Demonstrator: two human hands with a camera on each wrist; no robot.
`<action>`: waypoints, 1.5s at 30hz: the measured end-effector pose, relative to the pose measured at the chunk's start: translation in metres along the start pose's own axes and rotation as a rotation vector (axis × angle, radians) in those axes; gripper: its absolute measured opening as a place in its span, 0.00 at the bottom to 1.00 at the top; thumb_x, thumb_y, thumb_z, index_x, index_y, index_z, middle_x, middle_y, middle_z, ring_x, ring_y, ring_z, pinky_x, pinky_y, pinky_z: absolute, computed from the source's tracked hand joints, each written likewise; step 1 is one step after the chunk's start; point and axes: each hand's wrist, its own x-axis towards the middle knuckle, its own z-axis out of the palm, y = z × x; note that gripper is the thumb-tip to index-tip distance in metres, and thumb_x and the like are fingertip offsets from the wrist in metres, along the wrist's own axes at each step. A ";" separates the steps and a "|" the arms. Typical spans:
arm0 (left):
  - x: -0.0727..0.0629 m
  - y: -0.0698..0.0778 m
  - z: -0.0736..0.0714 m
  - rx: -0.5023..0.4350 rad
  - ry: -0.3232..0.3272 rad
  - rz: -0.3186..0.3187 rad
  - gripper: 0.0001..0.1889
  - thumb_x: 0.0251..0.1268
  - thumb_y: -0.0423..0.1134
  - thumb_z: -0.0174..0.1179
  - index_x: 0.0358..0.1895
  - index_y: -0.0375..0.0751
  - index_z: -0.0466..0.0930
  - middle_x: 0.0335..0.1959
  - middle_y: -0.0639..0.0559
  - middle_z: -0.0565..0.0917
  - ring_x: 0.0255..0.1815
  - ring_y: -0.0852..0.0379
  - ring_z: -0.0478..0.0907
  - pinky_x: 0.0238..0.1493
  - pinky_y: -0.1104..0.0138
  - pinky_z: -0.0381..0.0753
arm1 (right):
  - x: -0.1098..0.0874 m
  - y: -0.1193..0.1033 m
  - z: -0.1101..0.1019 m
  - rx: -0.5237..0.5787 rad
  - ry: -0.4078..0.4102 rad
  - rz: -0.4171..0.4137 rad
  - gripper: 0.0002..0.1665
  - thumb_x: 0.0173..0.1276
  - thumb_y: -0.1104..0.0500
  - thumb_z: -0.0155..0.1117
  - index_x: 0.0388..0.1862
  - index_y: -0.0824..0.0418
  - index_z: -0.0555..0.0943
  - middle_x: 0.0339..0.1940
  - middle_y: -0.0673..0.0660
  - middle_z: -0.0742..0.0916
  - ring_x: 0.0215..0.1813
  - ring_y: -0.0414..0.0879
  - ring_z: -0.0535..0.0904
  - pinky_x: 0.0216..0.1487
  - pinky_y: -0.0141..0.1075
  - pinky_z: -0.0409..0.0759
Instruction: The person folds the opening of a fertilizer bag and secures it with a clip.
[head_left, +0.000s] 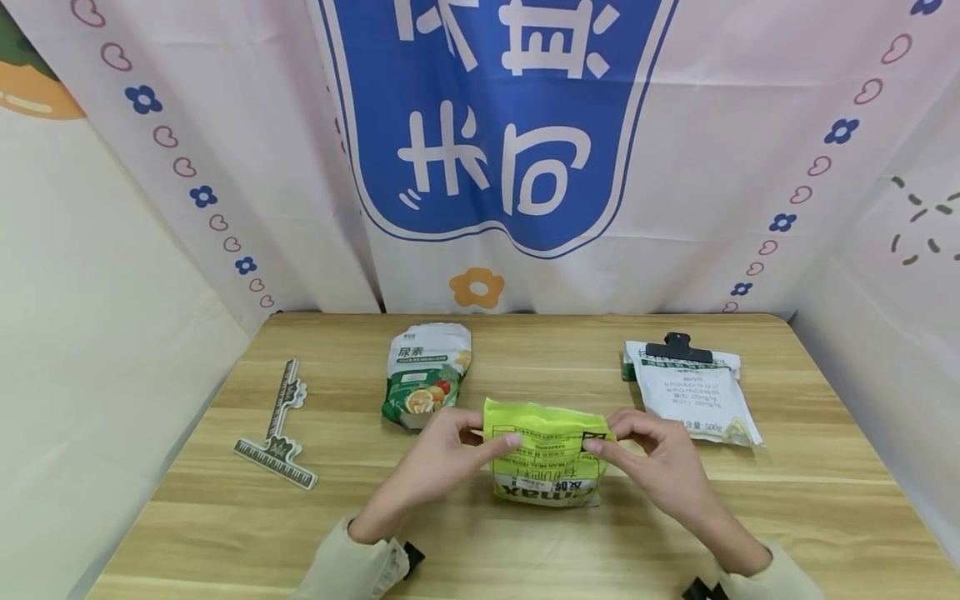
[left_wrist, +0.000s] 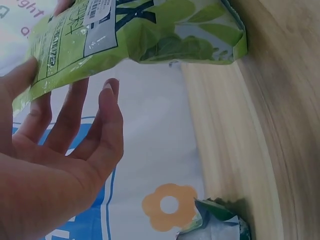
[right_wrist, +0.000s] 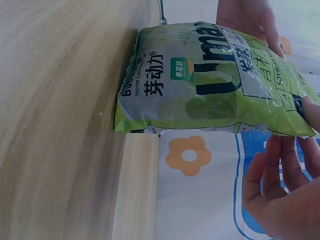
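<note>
A yellow-green fertilizer bag stands on the table between both hands, its printing upside down in the head view. My left hand pinches its upper left corner, thumb on the near face and fingers behind. At the upper right corner my right hand pinches in the same way. In the left wrist view the thumb and some fingers of the left hand hold the bag's edge, with other fingers curving free below. The right wrist view shows the plump bag from its side, with the right hand at its top edge.
Two long clips with piano-key patterns lie at the left. A white-and-green pouch lies behind the left hand. On the right rests a white bag with a black clip across its top. A printed curtain hangs behind the table.
</note>
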 end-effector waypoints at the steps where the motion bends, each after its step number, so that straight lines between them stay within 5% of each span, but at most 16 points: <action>1: 0.000 0.000 0.000 0.005 0.004 0.003 0.24 0.70 0.52 0.70 0.21 0.42 0.75 0.21 0.57 0.78 0.26 0.62 0.75 0.29 0.73 0.75 | 0.000 0.000 0.000 0.000 0.001 0.003 0.06 0.65 0.66 0.76 0.29 0.60 0.87 0.32 0.45 0.88 0.46 0.38 0.84 0.58 0.25 0.83; 6: 0.002 -0.001 0.000 0.016 0.011 0.006 0.28 0.72 0.53 0.67 0.17 0.47 0.66 0.15 0.60 0.64 0.19 0.64 0.61 0.24 0.74 0.64 | -0.001 0.001 -0.001 0.011 -0.003 0.019 0.10 0.67 0.67 0.74 0.27 0.58 0.86 0.32 0.43 0.89 0.50 0.37 0.84 0.59 0.25 0.82; 13: 0.003 -0.002 0.002 0.011 0.028 -0.018 0.25 0.73 0.54 0.66 0.20 0.43 0.78 0.16 0.60 0.67 0.20 0.64 0.64 0.24 0.74 0.66 | -0.001 0.001 -0.003 0.003 -0.027 0.049 0.11 0.70 0.65 0.73 0.26 0.58 0.86 0.33 0.45 0.89 0.52 0.39 0.83 0.59 0.26 0.81; 23: 0.002 -0.002 0.002 -0.002 0.045 -0.053 0.28 0.73 0.54 0.66 0.16 0.46 0.69 0.13 0.61 0.63 0.17 0.62 0.61 0.21 0.75 0.61 | 0.001 -0.004 -0.002 0.049 -0.057 0.177 0.13 0.71 0.59 0.73 0.26 0.61 0.84 0.34 0.49 0.85 0.46 0.43 0.79 0.47 0.29 0.81; 33: 0.003 -0.002 0.003 -0.016 0.045 -0.079 0.24 0.73 0.49 0.67 0.18 0.43 0.72 0.18 0.58 0.69 0.23 0.61 0.66 0.25 0.72 0.65 | 0.004 -0.006 -0.002 0.016 -0.085 0.246 0.13 0.69 0.59 0.74 0.27 0.63 0.83 0.44 0.51 0.90 0.56 0.40 0.81 0.59 0.27 0.80; 36: 0.005 -0.004 0.005 -0.011 0.059 -0.097 0.16 0.74 0.48 0.65 0.28 0.43 0.81 0.26 0.57 0.81 0.32 0.61 0.76 0.34 0.70 0.74 | 0.005 -0.008 -0.002 0.020 -0.095 0.267 0.12 0.70 0.59 0.74 0.32 0.66 0.83 0.48 0.56 0.89 0.53 0.39 0.82 0.54 0.28 0.81; 38: 0.006 -0.005 0.007 -0.023 0.069 -0.102 0.11 0.74 0.48 0.65 0.45 0.43 0.85 0.38 0.54 0.87 0.42 0.58 0.82 0.45 0.65 0.82 | 0.005 -0.008 -0.002 0.014 -0.094 0.257 0.11 0.69 0.58 0.74 0.40 0.66 0.83 0.52 0.58 0.87 0.53 0.37 0.82 0.55 0.27 0.82; 41: 0.006 -0.006 0.009 -0.047 0.085 -0.093 0.25 0.75 0.46 0.64 0.71 0.49 0.74 0.59 0.46 0.84 0.59 0.51 0.82 0.61 0.54 0.84 | 0.006 -0.005 -0.002 0.007 -0.087 0.175 0.19 0.69 0.60 0.74 0.56 0.64 0.81 0.58 0.60 0.85 0.54 0.35 0.82 0.56 0.26 0.82; 45: 0.005 -0.007 0.011 -0.044 0.111 -0.025 0.31 0.74 0.41 0.64 0.77 0.55 0.69 0.70 0.46 0.77 0.68 0.46 0.77 0.68 0.49 0.81 | 0.005 -0.001 -0.002 -0.022 -0.093 0.021 0.22 0.69 0.65 0.73 0.62 0.58 0.82 0.65 0.59 0.83 0.62 0.34 0.80 0.61 0.27 0.82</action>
